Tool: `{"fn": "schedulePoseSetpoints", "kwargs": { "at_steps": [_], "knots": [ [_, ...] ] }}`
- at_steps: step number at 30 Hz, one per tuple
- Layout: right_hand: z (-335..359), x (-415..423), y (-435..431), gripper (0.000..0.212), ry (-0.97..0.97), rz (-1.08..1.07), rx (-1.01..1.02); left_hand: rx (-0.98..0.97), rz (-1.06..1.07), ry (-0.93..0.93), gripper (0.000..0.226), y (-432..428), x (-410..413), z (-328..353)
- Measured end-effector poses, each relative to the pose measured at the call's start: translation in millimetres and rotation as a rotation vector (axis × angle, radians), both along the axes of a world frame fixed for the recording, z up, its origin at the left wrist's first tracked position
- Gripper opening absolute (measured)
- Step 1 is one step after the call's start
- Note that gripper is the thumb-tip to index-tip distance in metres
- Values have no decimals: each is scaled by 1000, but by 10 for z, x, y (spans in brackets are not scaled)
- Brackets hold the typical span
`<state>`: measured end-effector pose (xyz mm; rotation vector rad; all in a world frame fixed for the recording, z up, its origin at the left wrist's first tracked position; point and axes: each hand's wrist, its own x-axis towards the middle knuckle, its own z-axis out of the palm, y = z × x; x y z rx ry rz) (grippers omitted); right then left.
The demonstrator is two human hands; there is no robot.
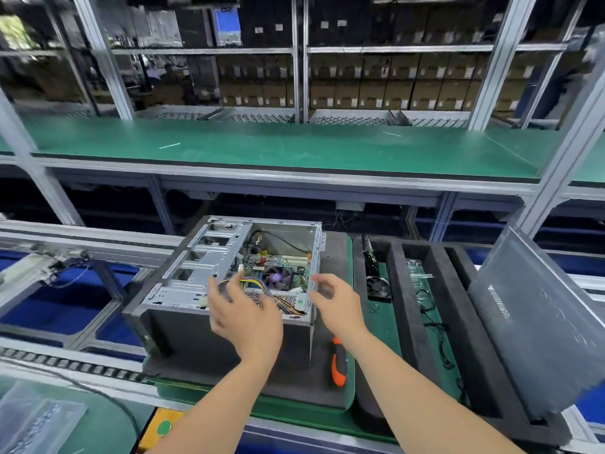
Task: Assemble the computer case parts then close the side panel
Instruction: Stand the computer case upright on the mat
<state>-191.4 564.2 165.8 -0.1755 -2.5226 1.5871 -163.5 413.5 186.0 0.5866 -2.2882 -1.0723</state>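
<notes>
An open computer case [183, 326] lies on its side on a dark foam pad, its inside facing up. Inside I see the motherboard with a black fan [278, 276] and a bundle of yellow and coloured cables [258, 285]. My left hand [244, 311] hovers over the case's near edge, fingers spread, holding nothing. My right hand [334, 301] is at the case's right rear edge, fingers apart and empty. The grey side panel [537, 322] leans upright at the far right of the foam tray.
An orange and black screwdriver [339, 363] lies right of the case. A black foam tray [409, 306] with slots holds a small fan [378, 288], a card and loose cables. Conveyor rails run at the left. A green shelf [278, 145] spans behind.
</notes>
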Motion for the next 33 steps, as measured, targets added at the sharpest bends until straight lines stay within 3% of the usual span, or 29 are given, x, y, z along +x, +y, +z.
{"fn": "schedulePoseSetpoints", "kwargs": {
  "at_steps": [5, 8, 13, 20, 26, 33],
  "knots": [
    [141, -203, -138, 45, -63, 148, 116, 296, 74, -261, 102, -193, -115, -71],
    [140, -287, -184, 46, -117, 211, 266, 411, 10, -300, 103, -239, -169, -143],
    [45, -338, -218, 51, -126, 265, 432, 476, -57, -213, 96, -259, -234, -283],
    [-72, -352, -211, 36, -96, 294, 480, 412, -62, -224, 101, -221, -234, -312],
    [-83, -330, -196, 36, -86, 290, 451, 406, -68, -158, 99, -215, -236, -350],
    [-136, -299, -381, 38, -64, 279, 509, 326, -49, -220, 104, -503, -294, -319]
  ]
}}
